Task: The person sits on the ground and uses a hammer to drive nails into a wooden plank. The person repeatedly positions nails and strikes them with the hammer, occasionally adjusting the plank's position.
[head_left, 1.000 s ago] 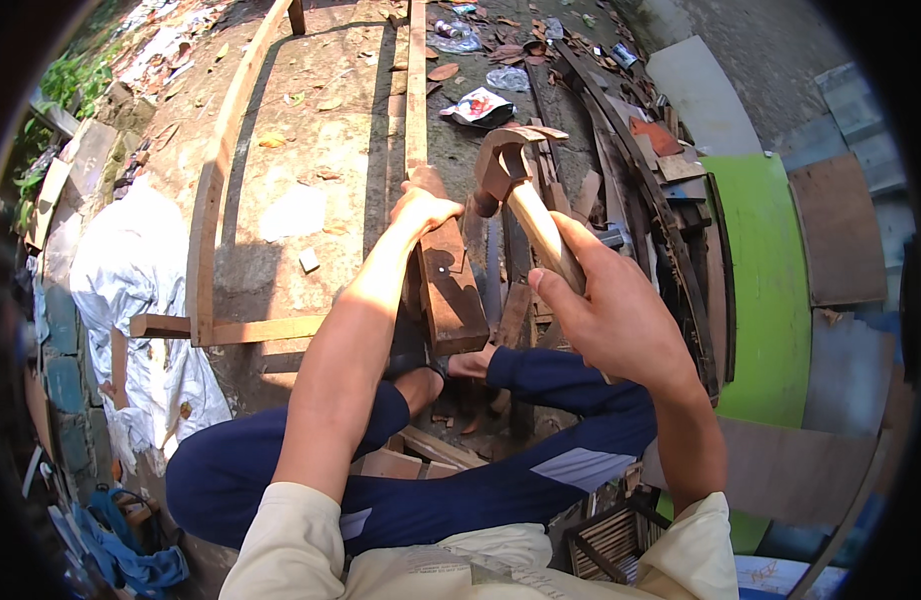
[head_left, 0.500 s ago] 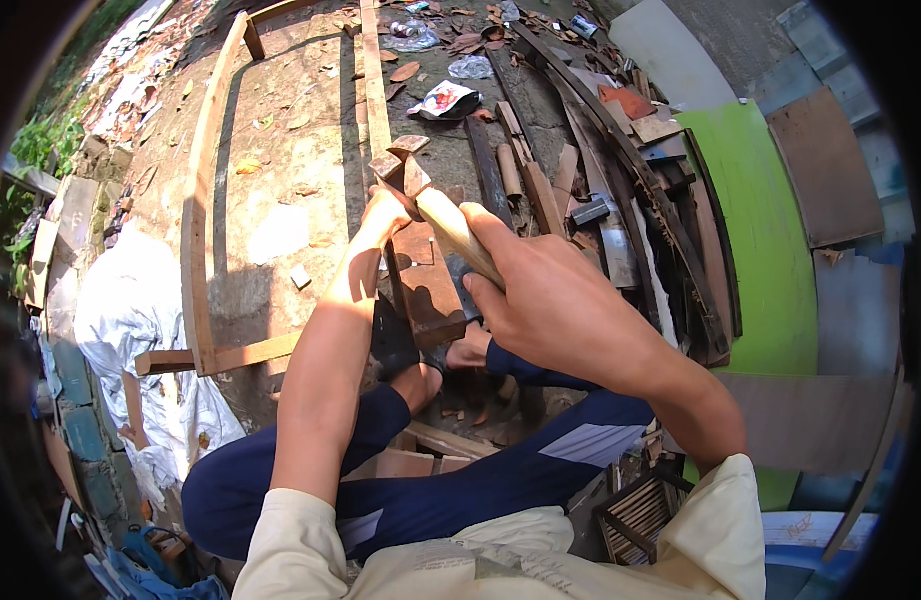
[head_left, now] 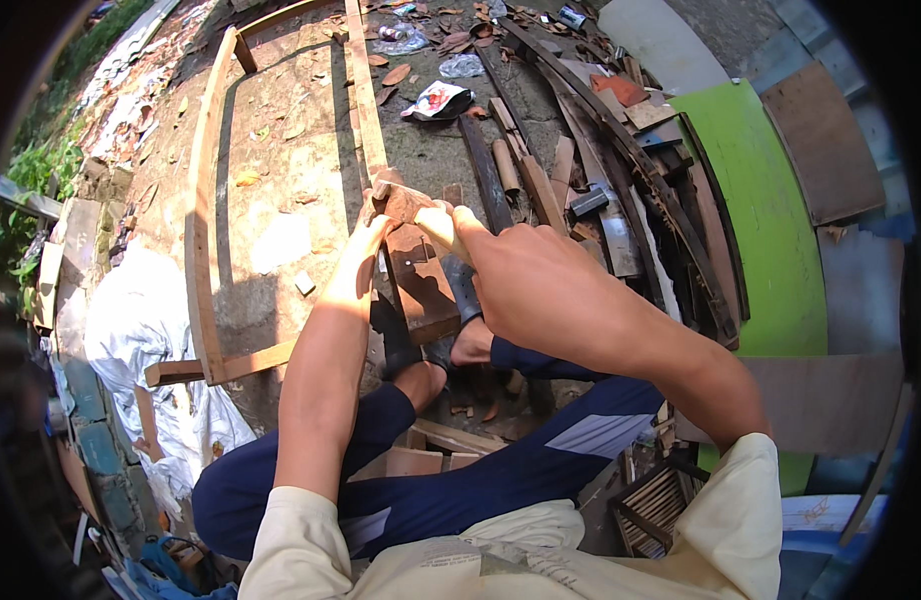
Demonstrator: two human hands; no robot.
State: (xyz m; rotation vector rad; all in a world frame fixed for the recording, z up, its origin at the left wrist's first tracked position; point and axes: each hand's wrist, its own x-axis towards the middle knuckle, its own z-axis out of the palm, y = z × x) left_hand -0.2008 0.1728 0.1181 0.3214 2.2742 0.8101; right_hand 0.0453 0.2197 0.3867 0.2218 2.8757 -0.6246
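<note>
The hammer [head_left: 421, 212], raised high a second ago, has been brought down onto the near end of the long batten [head_left: 366, 100] of the wooden frame [head_left: 203, 200] lying on the ground. Its pale handle is clamped in the right hand [head_left: 526, 265], while the left hand [head_left: 366, 255] is closed around the work just under the hammer head. A brown board [head_left: 421, 285] lies beneath, by the feet. A blow appears to have been landed.
</note>
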